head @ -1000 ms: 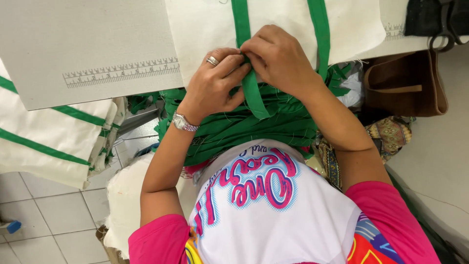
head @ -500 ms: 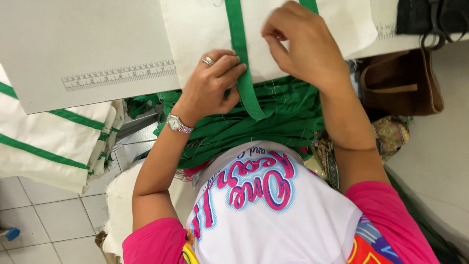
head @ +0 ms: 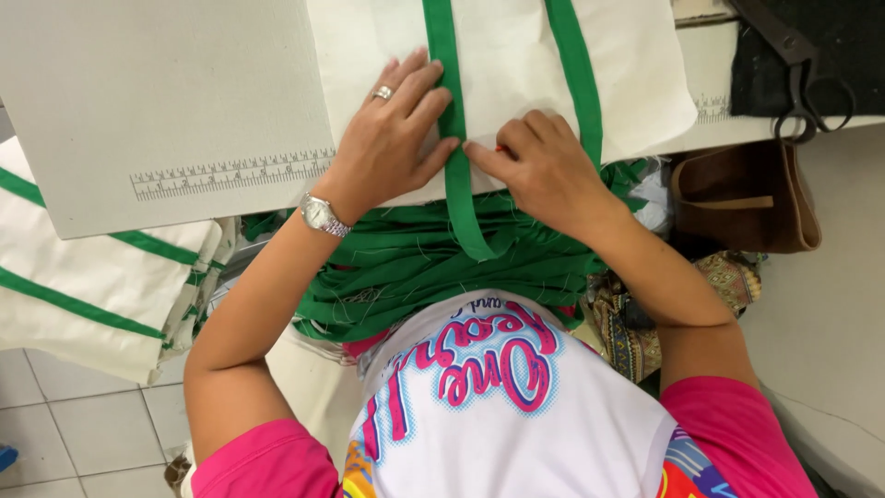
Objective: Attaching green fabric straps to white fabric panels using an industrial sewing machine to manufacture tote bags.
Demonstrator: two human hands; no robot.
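At the desk's [head: 184, 111] near edge, the left hand [head: 396, 138] is pressing flat, fingers spread, while the right hand [head: 544, 166] is pinching the soft, limp green strap [head: 452, 157] on light cream cloth [head: 516, 74].

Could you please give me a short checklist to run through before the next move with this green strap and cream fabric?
1. Left hand flat on the cream fabric panel, beside the green strap: ok.
2. Right hand fingertips pressing at the strap's edge: ok.
3. Strap lying straight up the panel: ok; its lower end hangs off the table edge.
4. Second green strap flat and parallel: ok.
5. Small red thing under the right fingers: cannot tell what it is.
6. Scissors apart from both hands: ok.
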